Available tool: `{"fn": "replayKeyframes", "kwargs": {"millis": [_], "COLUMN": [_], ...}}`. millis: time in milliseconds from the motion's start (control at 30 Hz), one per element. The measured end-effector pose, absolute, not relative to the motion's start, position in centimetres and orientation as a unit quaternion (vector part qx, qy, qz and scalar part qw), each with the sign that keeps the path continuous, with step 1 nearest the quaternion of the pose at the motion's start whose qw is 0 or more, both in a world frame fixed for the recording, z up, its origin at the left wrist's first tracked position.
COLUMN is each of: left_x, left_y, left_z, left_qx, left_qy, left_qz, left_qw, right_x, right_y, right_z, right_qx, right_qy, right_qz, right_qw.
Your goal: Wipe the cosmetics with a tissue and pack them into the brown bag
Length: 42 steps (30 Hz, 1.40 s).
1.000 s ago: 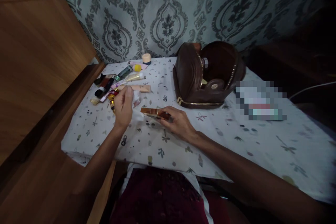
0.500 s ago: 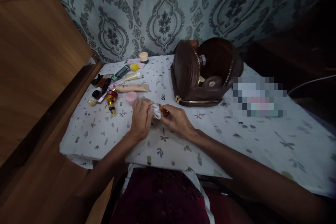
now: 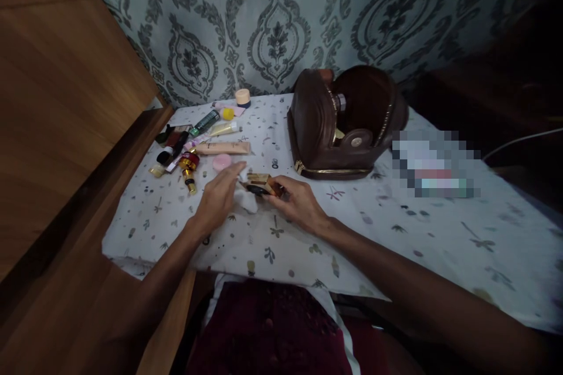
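My right hand (image 3: pixel 295 199) grips a small amber-and-gold bottle (image 3: pixel 260 180) with a black part toward its left end; its exact kind is unclear. Beside it, my left hand (image 3: pixel 219 193) is closed on a crumpled white cloth (image 3: pixel 247 200), which hangs below the fingers and lies against the bottle's left end. Both hands are just above the near part of the table. Beyond my left hand sits a round pink container (image 3: pixel 221 162). The fingers partly hide the cloth and the bottle.
An unzipped brown leather bag (image 3: pixel 336 129) stands at the back, right of centre. Several cosmetic tubes and bottles, including a peach tube (image 3: pixel 224 147) and a green bottle (image 3: pixel 204 123), lie at the left. A blurred-out item (image 3: pixel 433 164) lies right. A wooden panel (image 3: pixel 65 94) borders the left.
My left hand has drawn left and away from my right hand, with the cloth in it. More of the amber-and-gold bottle shows now. My right hand has hardly moved.
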<state>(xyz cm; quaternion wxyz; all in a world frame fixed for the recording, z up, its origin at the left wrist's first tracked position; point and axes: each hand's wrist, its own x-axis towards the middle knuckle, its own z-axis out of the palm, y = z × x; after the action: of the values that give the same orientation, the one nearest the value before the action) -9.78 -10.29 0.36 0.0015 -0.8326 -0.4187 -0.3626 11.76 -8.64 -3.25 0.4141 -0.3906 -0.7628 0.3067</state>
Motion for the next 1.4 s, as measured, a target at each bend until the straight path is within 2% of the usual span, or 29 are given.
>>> {"fn": "replayKeyframes", "kwargs": {"millis": [133, 233, 500, 700, 933, 1133, 1400], "left_x": [-8.8, -7.8, -8.9, -10.1, -10.3, -8.3, -6.7], "left_y": [-9.7, -9.6, -10.9, -10.7, -9.9, -10.7, -12.6], "left_z": [1.1, 0.7, -0.6, -0.3, 1.1, 0.0, 0.3], "left_qx": [-0.747, -0.745, -0.871, -0.863, -0.759, -0.789, -0.812], "left_qy": [-0.481, -0.474, -0.403, -0.431, -0.515, -0.51, -0.467], "left_qz": [-0.459, -0.468, -0.266, -0.26, -0.397, -0.34, -0.347], "left_qw": [0.001, -0.025, -0.092, -0.051, 0.042, 0.043, 0.043], "right_x": [11.8, 11.8, 11.9, 11.8, 12.0, 11.9, 12.1], "right_y": [-8.7, -8.7, -8.6, -8.6, -8.6, -8.7, -8.5], "right_z": [-3.2, -3.2, -3.3, -3.4, -3.5, -3.5, -3.4], "right_qx": [-0.391, -0.39, -0.38, -0.386, -0.383, -0.371, -0.362], "right_qy": [-0.77, -0.771, -0.768, -0.771, -0.776, -0.781, -0.778], "right_qz": [0.298, 0.295, 0.307, 0.294, 0.297, 0.291, 0.285], "right_qw": [0.407, 0.408, 0.414, 0.412, 0.404, 0.411, 0.428]}}
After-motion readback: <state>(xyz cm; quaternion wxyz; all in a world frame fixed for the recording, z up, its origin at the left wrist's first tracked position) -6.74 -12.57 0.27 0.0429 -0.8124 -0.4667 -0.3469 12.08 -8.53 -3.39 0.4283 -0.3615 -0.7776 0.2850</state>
